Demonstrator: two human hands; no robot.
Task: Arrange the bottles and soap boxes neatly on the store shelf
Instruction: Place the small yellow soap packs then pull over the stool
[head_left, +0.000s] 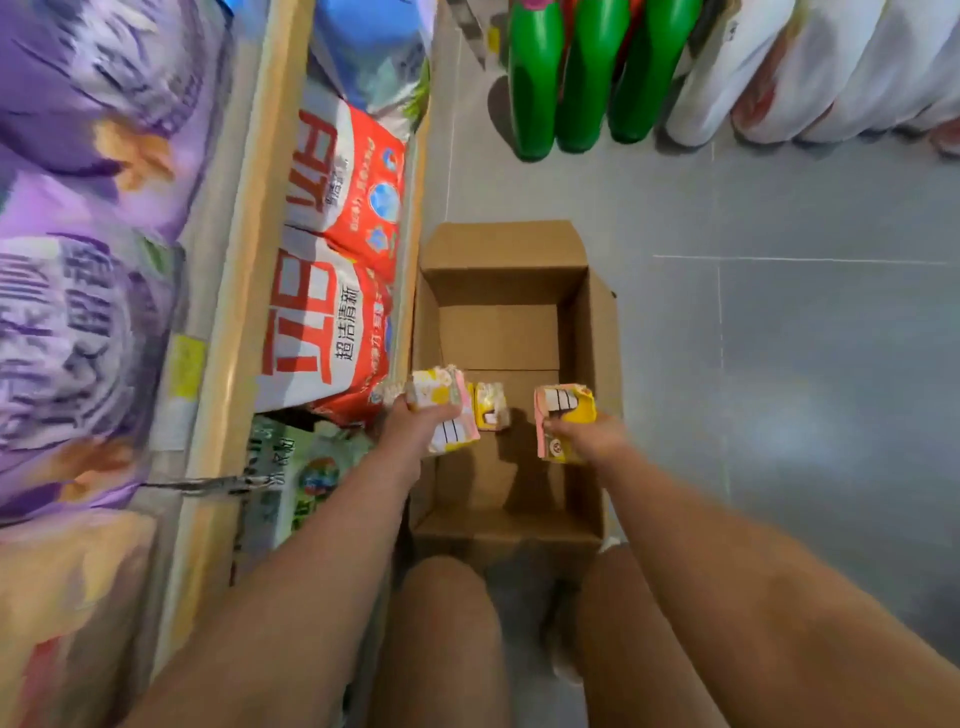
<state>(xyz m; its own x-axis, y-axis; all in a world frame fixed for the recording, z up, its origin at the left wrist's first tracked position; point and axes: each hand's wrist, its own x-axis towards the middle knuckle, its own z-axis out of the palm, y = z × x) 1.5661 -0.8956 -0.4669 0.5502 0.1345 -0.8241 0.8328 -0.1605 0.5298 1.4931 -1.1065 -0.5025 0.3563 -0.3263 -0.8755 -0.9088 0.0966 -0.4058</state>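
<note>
Head view, looking straight down.

- Left hand (415, 426): fingers curled round a yellow and pink soap box (448, 410), held over the left side of the open carton (498, 338). It may be two boxes stacked; cannot tell.
- Right hand (587, 434): fingers clamped on a second soap box (563, 410), yellow with pink edge, over the carton's right side.
- Third soap box (491, 405): between the two hands, just beside the left one's load. Whether it lies on the carton bottom or is held, I cannot tell.
- Carton: flaps open, standing on the grey floor (779, 364), touching the base of the shelf (244, 291) on the left.
- Shelf: red and white bags (332, 291) on the lower level, purple bags (78, 312) above.
- Green bottles (582, 78): three in a row on the floor beyond the carton, well apart from it, with white packs (805, 67) to their right.
</note>
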